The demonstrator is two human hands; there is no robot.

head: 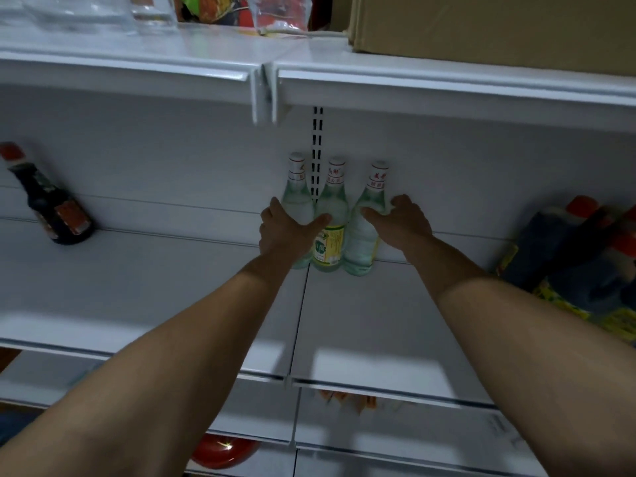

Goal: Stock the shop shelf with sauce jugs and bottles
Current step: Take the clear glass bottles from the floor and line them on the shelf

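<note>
Three pale green glass bottles with white caps stand upright in a tight row at the back of the white metal shelf (361, 325), against the rear panel. We label them the left bottle (296, 197), the middle bottle (332, 215), which carries a yellow label, and the right bottle (364, 232); each touches its neighbour.

Our left hand (280, 228) wraps the left bottle from its 9 o'clock side, fingers behind the glass and the thumb laid across the front, its tip reaching the middle bottle. Our right hand (402, 222) wraps the right bottle from its 3 o'clock side, fingers curled around the glass below the neck and the thumb pointing toward 9 o'clock. Both hands are closed on their bottles, and all three bottle bases rest on the shelf.

At 9 o'clock from the row, well apart, a dark glass sauce bottle with a red cap (48, 201) stands on the same shelf. At 3 o'clock, well apart, we see dark plastic sauce jugs with red caps (581, 256) and yellow labels. At 12 o'clock, on the shelf above, sits a brown cardboard box (481, 25).
</note>
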